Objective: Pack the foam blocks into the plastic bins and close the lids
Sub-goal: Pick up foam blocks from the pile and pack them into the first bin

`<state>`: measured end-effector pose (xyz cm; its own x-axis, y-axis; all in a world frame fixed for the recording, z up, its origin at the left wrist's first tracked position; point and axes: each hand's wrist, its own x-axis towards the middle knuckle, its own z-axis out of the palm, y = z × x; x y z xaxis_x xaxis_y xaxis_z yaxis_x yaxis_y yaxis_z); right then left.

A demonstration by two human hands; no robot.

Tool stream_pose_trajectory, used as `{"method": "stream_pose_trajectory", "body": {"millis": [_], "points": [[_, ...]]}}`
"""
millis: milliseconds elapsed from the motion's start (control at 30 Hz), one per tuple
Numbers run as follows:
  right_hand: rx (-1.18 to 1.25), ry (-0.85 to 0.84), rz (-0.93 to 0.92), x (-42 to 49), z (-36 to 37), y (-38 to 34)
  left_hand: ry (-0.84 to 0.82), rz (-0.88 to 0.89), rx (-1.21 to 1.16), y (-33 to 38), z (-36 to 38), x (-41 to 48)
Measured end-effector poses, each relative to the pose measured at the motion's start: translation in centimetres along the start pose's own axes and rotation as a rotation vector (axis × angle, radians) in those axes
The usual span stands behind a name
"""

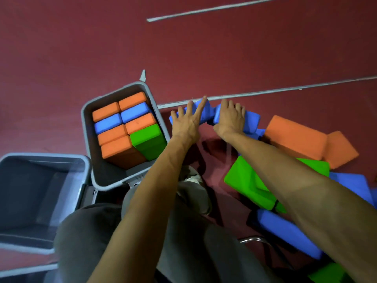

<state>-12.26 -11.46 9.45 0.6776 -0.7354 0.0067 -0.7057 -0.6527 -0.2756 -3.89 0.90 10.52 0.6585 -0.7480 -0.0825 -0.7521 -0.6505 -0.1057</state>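
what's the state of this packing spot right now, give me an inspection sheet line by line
surface: dark red floor with pale painted lines
job's things: grey bin open, packed with orange and blue blocks and one green one; second bin open, no blocks seen inside; loose blocks in orange, green and blue piled on the floor at right
clutter: curved metal tube near the bottom
grippers: left hand flat, fingers spread, on a blue block; right hand with fingers curled over a second blue block
cables: nothing seen
surroundings: grey trouser legs and a shoe
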Motion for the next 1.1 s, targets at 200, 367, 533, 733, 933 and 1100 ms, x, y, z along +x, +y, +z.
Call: {"method": "stream_pose_trajectory", "body": {"millis": [200,367,533,733,933,1100], "points": [[-0.103,0.091,-0.228,-1.5,-4.8,-3.3,0.168,0.06,0.022,-4.2,-5.2,-2.8],[-0.2,0.119,-0.408,-3.5,-6.9,-7.8,0.215,0.065,0.081,-8.5,-7.6,-6.2],[-0.257,0.107,-0.552,-6.4,-7.1,-12.9,0.181,-0.004,0.083,-13.4,-7.9,-9.8],[-0.298,0.083,-0.69,-9.6,-5.4,-18.7,0.106,-0.07,0.082,-19.3,-6.6,-14.8],[-0.322,-0.011,-0.84,-11.9,-3.5,-23.6,-0.035,-0.236,0.013,-24.1,-4.6,-18.4],[-0.328,-0.118,-0.851,-12.9,-0.8,-25.2,-0.098,-0.301,-0.044,-26.5,-1.6,-19.7]]}}
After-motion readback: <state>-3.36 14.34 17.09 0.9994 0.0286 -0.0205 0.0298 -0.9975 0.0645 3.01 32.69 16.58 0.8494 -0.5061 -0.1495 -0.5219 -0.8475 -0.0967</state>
